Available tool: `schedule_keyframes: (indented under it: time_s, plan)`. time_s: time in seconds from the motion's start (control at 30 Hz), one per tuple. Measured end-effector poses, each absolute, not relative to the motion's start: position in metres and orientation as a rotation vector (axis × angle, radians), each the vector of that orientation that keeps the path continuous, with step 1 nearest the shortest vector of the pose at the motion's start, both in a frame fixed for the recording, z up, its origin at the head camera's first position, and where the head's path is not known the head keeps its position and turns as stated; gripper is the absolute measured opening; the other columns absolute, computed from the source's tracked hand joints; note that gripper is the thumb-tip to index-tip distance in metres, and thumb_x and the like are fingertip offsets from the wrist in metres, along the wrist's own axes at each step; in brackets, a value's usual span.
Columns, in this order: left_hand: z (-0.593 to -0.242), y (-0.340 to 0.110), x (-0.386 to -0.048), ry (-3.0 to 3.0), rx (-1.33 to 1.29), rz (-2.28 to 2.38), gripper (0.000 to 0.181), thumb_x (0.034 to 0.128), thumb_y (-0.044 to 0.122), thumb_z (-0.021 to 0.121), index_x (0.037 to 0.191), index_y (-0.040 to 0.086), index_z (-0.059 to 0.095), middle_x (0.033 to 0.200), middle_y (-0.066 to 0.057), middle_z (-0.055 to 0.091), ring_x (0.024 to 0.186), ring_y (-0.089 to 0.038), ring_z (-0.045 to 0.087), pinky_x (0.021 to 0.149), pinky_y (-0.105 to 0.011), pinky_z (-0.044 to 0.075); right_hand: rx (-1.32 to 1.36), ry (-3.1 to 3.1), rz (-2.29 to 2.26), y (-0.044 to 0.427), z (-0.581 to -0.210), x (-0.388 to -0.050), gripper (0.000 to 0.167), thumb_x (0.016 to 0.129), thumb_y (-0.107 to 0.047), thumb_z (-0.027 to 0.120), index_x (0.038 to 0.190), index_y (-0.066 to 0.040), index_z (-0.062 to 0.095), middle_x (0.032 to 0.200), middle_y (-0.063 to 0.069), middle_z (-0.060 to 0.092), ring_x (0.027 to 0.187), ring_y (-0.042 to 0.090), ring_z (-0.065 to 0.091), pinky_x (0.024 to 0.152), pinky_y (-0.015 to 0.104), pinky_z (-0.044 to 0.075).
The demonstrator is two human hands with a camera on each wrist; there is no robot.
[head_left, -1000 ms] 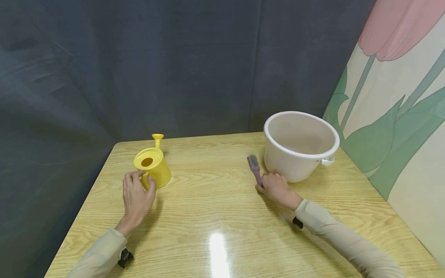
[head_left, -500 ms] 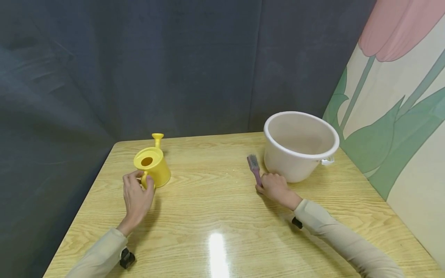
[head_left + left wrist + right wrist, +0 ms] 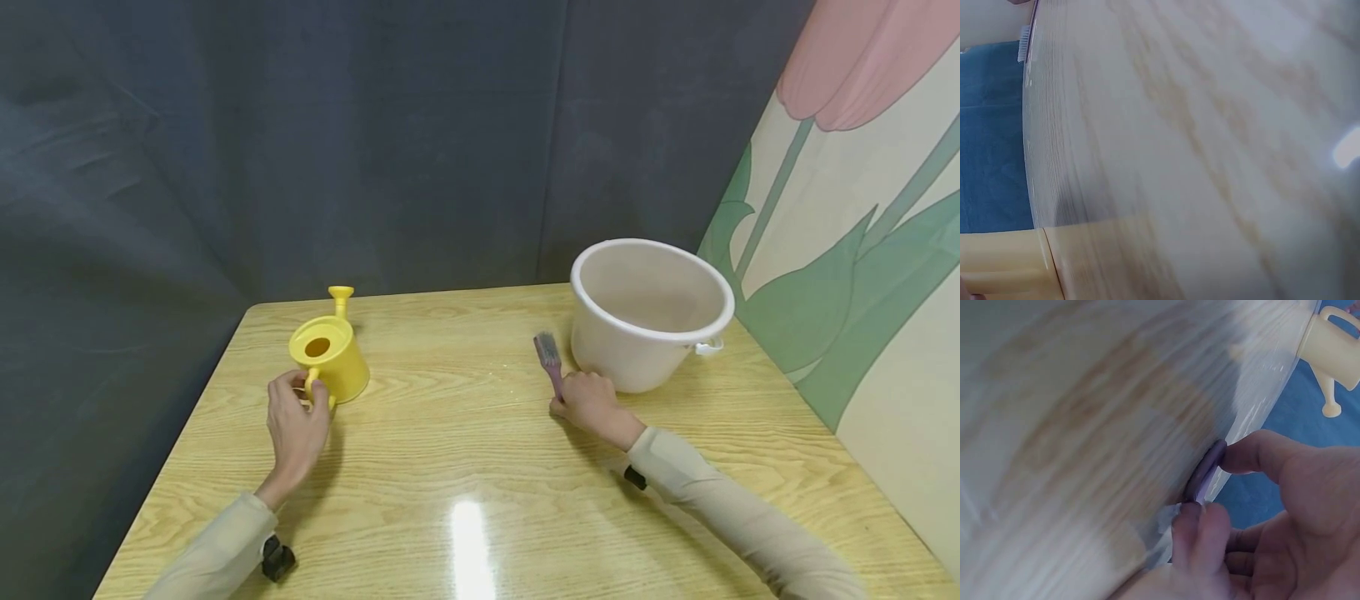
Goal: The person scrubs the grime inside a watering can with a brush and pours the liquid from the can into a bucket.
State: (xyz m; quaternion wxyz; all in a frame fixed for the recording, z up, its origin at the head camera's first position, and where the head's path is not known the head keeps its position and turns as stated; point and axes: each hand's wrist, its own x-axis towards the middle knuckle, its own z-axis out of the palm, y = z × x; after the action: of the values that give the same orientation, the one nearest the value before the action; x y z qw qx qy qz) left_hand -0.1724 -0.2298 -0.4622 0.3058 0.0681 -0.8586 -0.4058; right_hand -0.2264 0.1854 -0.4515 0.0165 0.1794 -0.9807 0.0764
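On the left of the table stands a yellow watering can [image 3: 345, 367], upright, its spout toward the back. My left hand [image 3: 296, 429] holds its handle between thumb and fingers; in the left wrist view only part of the can [image 3: 1004, 262] shows, at the lower left corner. On the right, my right hand [image 3: 596, 408] grips the purple handle of a brush [image 3: 550, 360] with grey bristles, which points away from me near the table surface. The right wrist view shows the thumb against the end of the brush handle [image 3: 1204, 472], with the fingers curled below it.
A large white bucket [image 3: 633, 358] stands just behind and right of the right hand, with a white handle fitting at its side. A dark curtain [image 3: 405, 150] hangs behind the wooden table [image 3: 435, 450]. A wall with painted tulips [image 3: 885, 275] borders the right side.
The left thumb has moved slightly in against the watering can's handle. Can, brush and bucket stay in place, and the right hand has hardly moved.
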Motion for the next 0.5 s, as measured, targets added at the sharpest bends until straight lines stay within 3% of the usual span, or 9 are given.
schedule_keyframes:
  time_s: [0.5]
  plan:
    - [-0.463, -0.229, -0.174, -2.270, 0.195, -1.071, 0.030, 0.1002, 0.019, 0.047, 0.118, -0.005, 0.048, 0.106, -0.021, 0.050, 0.088, -0.030, 0.050, 0.073, -0.037, 0.038, 0.421, -3.199, 0.186, 0.182, -0.456, -0.237, 0.036, 0.081, -0.034, 0.064, 0.057, -0.012, 0.049, 0.058, 0.003, 0.050, 0.055, 0.020, 0.049, 0.042, 0.032, 0.042]
